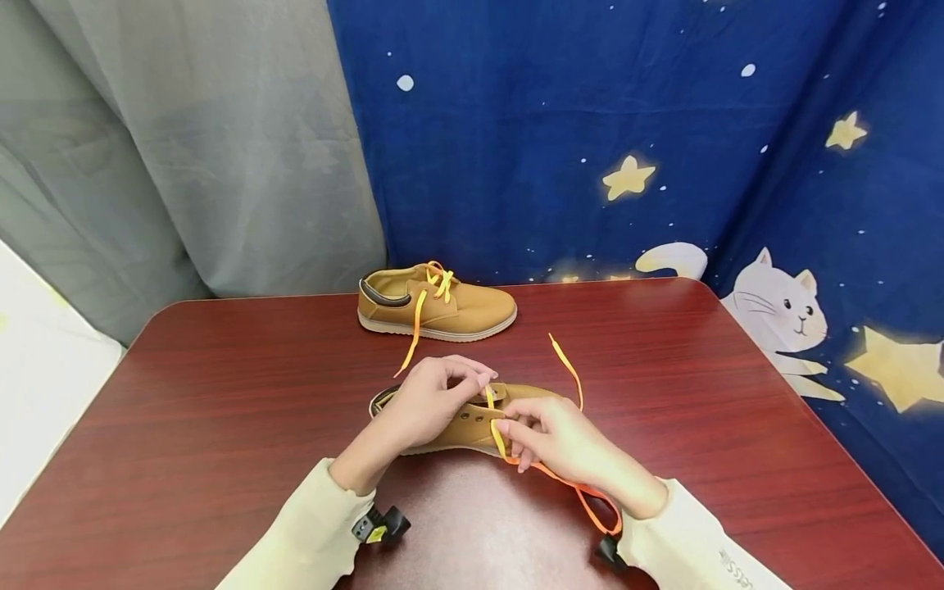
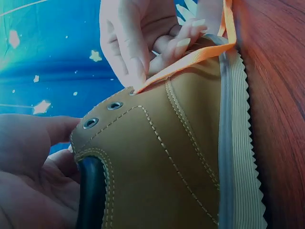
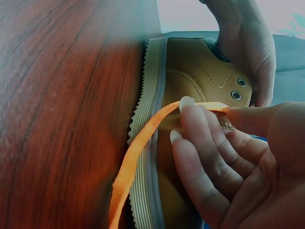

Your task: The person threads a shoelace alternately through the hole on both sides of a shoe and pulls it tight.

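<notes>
A tan shoe (image 1: 442,436) with a pale ridged sole lies in front of me, toe to the right. An orange-yellow shoelace (image 1: 499,441) runs through its front near-side eyelet and across the opening. At that eyelet my right hand (image 1: 549,430) pinches the lace between thumb and finger; its other fingers are curled in the right wrist view. Over the shoe's opening my left hand (image 1: 435,401) has thumb and forefinger together at the lace's upper part; the near flap hides their tips in the left wrist view. Two bare metal eyelets (image 2: 102,114) show on that flap.
A second tan shoe (image 1: 472,315) with a yellow lace stands at the back of the reddish-brown table (image 1: 243,393). One lace end (image 1: 568,365) lies beyond the near shoe. A grey curtain (image 1: 258,147) and a blue star-patterned curtain (image 1: 516,164) hang behind.
</notes>
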`<state>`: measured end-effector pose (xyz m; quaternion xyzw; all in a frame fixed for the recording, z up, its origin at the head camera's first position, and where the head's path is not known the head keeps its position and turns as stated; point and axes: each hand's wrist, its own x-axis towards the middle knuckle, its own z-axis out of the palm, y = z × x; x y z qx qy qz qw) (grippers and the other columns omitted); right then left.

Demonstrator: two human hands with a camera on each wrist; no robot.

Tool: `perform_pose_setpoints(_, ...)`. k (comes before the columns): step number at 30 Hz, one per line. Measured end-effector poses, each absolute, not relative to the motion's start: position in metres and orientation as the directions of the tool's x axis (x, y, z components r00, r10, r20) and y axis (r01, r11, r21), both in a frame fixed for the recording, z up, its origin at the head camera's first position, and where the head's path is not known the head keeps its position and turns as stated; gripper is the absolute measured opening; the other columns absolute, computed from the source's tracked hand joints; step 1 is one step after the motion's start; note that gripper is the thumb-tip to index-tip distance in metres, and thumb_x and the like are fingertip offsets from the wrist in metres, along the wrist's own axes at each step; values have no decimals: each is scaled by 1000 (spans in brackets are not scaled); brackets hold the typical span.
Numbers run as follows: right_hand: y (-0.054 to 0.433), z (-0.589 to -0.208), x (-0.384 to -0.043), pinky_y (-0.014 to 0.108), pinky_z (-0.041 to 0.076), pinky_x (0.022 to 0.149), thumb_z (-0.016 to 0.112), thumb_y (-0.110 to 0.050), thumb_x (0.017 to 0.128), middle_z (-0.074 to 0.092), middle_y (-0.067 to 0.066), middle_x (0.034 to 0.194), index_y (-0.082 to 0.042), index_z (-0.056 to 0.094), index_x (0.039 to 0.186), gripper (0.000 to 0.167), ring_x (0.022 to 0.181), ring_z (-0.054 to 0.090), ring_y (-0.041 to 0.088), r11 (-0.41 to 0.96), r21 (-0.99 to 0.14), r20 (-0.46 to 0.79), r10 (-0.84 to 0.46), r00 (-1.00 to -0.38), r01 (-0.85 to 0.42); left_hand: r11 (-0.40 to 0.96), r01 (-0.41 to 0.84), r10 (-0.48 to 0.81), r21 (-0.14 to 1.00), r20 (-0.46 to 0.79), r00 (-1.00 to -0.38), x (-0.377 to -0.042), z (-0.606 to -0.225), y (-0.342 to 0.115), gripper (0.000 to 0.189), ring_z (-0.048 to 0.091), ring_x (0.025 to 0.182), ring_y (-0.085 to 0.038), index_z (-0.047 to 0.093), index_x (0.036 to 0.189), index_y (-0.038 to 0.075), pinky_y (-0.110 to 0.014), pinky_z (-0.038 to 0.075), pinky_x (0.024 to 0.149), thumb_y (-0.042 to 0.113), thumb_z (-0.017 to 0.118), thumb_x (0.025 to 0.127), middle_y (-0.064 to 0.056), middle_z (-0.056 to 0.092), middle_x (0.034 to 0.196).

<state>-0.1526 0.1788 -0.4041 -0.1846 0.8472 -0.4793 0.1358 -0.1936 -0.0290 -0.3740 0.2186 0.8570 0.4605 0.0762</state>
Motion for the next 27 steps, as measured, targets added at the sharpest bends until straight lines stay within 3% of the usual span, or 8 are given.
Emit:
perform_pose_setpoints(2, 179, -403, -153, 35, 59, 58, 63, -28, 100, 69, 7, 67, -10, 69, 86, 24, 57, 70, 23, 475, -861, -53, -440, -897, -182, 480, 296, 430, 826, 72, -900, -193, -372, -29, 22, 68, 114, -14, 78, 92, 14, -30, 50, 93, 22, 59, 101, 1, 77, 112)
perform_pose_setpoints(4, 179, -402, -152, 35, 60, 58, 64, -28, 100, 69, 7, 67, -9, 69, 83, 26, 58, 71, 24, 477, -859, -53, -442, -895, -185, 444, 263, 416, 857, 63, -907, -192, -371, -30, 23, 72, 105, -14, 77, 102, 12, -27, 52, 84, 21, 56, 103, -3, 78, 107)
perform_pose_setpoints(8, 181, -400, -153, 27, 59, 60, 62, -28, 101, 69, 3, 67, -10, 67, 78, 30, 59, 72, 18, 519, -815, -22, -473, -881, -258, 297, 180, 388, 938, 54, -920, -193, -368, -32, 27, 77, 86, -18, 72, 112, 0, -21, 57, 73, 16, 53, 105, -14, 77, 100)
perform_pose_setpoints(11, 184, -399, -154, 21, 56, 61, 59, -27, 103, 70, 0, 67, -12, 67, 78, 30, 59, 70, 8, 555, -755, 15, -518, -855, -349, 209, 151, 349, 966, 70, -935, -196, -365, -36, 27, 78, 86, -21, 70, 112, -5, -26, 60, 80, 16, 53, 105, -18, 76, 101)
perform_pose_setpoints(18, 183, -397, -153, 16, 53, 59, 59, -12, 101, 67, -3, 68, -12, 64, 77, 24, 61, 66, 2, 594, -677, 49, -552, -832, -434, 53, 107, 120, 993, 100, -988, -210, -354, -54, 34, 76, 80, -7, 66, 114, -5, -21, 52, 97, 22, 47, 108, -6, 76, 98)
perform_pose_setpoints(24, 169, -407, -152, 13, 49, 54, 67, -14, 96, 65, -7, 60, -16, 61, 69, 28, 54, 62, -4, 656, -623, 142, -442, -886, -427, -11, 77, 20, 997, 77, -997, -215, -347, -68, 31, 74, 79, -2, 66, 110, 0, -18, 54, 89, 24, 46, 108, 1, 69, 108)
perform_pose_setpoints(27, 165, -409, -157, 12, 46, 54, 69, -17, 95, 64, -11, 57, -19, 61, 67, 29, 53, 57, -10, 681, -574, 198, -423, -884, -455, 17, 109, 36, 994, 109, -993, -214, -348, -67, 32, 75, 81, -5, 64, 105, 0, -18, 55, 84, 25, 45, 109, 1, 72, 98)
